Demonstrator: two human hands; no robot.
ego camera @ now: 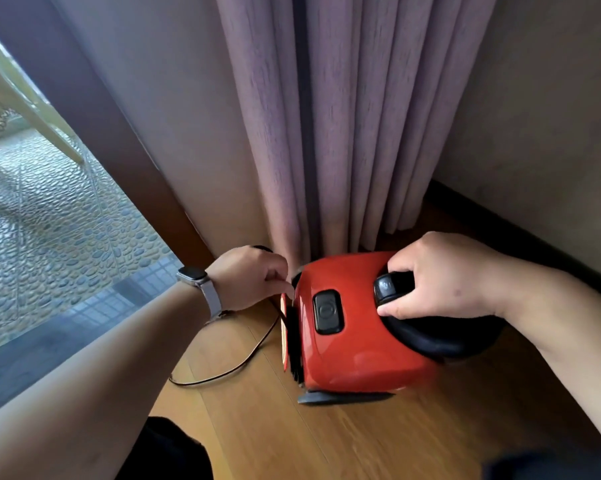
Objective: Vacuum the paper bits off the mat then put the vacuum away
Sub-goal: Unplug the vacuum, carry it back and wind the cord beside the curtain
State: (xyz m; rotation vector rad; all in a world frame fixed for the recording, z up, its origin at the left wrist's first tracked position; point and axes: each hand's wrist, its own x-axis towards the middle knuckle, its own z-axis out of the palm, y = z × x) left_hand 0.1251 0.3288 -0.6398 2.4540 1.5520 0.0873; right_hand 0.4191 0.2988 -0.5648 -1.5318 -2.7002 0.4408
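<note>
A red canister vacuum with a black button on top sits on the wooden floor in the corner, just in front of the curtain. My right hand grips its black handle. My left hand, with a watch on the wrist, is closed at the vacuum's left end, fingers pinched where the dark power cord meets the body. The cord loops over the floor to the left. No mat or paper bits are in view.
A mauve curtain hangs to the floor right behind the vacuum. A beige wall with dark skirting runs on the right. A glass door with a dark frame stands on the left, a pebbled terrace beyond it.
</note>
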